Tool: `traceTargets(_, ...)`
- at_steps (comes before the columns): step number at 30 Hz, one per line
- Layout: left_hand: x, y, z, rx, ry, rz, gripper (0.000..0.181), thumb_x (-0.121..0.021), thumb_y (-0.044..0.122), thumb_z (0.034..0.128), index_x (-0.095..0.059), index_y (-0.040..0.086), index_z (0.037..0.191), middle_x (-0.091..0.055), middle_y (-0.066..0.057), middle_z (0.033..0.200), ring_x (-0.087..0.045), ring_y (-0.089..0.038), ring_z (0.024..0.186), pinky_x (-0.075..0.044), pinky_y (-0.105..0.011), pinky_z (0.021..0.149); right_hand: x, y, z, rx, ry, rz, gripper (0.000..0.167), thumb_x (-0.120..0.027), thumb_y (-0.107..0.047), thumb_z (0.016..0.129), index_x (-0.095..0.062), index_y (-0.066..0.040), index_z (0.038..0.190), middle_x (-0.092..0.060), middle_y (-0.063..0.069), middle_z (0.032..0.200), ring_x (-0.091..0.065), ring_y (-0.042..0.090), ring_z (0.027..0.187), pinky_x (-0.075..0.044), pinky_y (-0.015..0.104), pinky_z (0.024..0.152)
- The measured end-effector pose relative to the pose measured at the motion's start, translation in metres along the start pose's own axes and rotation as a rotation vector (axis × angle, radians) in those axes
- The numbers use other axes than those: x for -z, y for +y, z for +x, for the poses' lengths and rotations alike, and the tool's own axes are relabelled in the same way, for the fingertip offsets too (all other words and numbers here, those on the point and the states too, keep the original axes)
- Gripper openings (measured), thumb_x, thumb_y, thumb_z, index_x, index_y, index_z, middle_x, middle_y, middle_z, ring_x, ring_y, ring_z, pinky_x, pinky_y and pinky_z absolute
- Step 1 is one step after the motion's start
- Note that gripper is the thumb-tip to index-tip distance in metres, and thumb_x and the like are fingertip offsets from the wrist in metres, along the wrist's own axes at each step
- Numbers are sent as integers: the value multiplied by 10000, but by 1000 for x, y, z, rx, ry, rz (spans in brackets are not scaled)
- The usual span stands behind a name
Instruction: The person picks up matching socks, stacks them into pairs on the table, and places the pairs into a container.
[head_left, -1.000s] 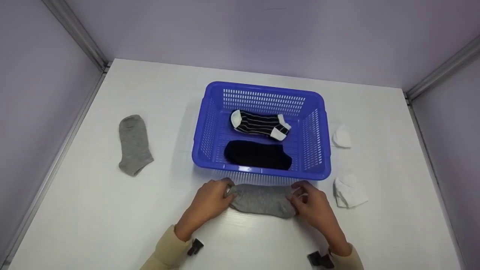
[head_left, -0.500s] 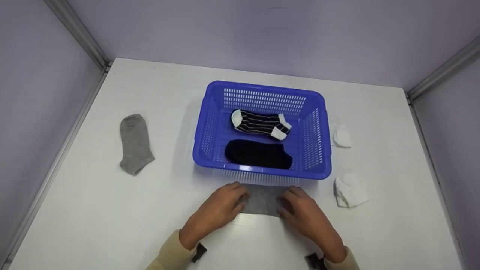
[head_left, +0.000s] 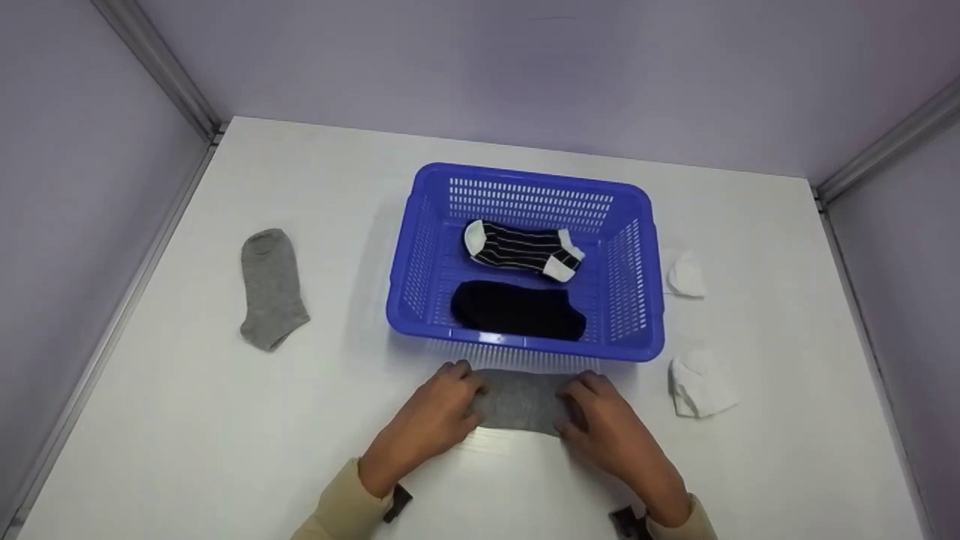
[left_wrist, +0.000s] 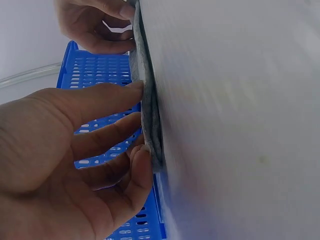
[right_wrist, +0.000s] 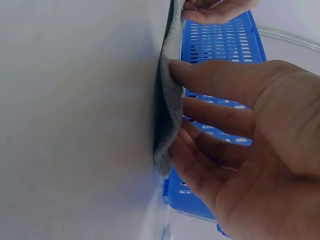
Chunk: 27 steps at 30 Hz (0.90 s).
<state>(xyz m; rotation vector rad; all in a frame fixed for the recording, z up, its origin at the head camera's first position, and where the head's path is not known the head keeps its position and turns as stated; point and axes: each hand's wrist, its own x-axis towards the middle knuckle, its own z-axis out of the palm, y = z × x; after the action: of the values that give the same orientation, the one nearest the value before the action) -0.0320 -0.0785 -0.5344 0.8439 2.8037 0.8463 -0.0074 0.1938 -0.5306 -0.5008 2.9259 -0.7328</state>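
Observation:
A grey sock [head_left: 520,401] lies flat on the table in front of the blue basket. On its left end rest the fingertips of my left hand [head_left: 431,420], while my right hand [head_left: 615,427] touches the right end. In the left wrist view, the left hand [left_wrist: 75,155] has its thumb and relaxed fingers against the sock's upper side [left_wrist: 149,110]. The right wrist view shows the right hand [right_wrist: 250,125] lightly bent, its tips pressing the fabric [right_wrist: 172,95]. Both hands cover the sock's ends in the head view.
The blue basket [head_left: 525,343] holds a black-and-white striped sock [head_left: 517,247] and a black sock [head_left: 517,309]. Another grey sock [head_left: 271,289] lies at the left. Two bunched white items [head_left: 685,275] [head_left: 703,385] lie to the basket's right. Walls stand around the table.
Both hands have moved inward from the grey sock's ends, and their fingertips have gone from gripping the ends to resting on top. Over the last half second they have barely moved.

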Motion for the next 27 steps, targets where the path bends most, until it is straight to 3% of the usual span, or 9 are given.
traceTargets(10, 3, 0, 2, 53, -59, -12, 248, -784, 74, 864, -735, 33, 1103, -651, -69, 1012, -608, -233, 954, -555, -372, 827, 3, -3, 3, -24, -49, 22, 377, -868, -50, 796, -702, -33, 1134, -647, 68, 1109, -577, 205, 1043, -527, 448, 915)
traceTargets(18, 8, 0, 1, 20, -92, -2, 242, -733, 113, 915, -711, 47, 1146, -631, -65, 1046, -603, -229, 978, -557, -380, 847, 4, -4, 3, 2, -32, -11, 365, -874, -96, 820, -705, -37, 1137, -646, 56, 1077, -577, 185, 1001, -531, 422, 880)
traceTargets(27, 24, -5, -9, 32, 53, 50, 186, -747, 183, 959, -711, 86, 1114, -684, -35, 1003, -666, -205, 948, -571, -374, 780, 3, -22, 8, 156, 124, 24, 184, -850, -121, 873, -712, -101, 993, -654, -18, 911, -590, 73, 826, -545, 318, 735)
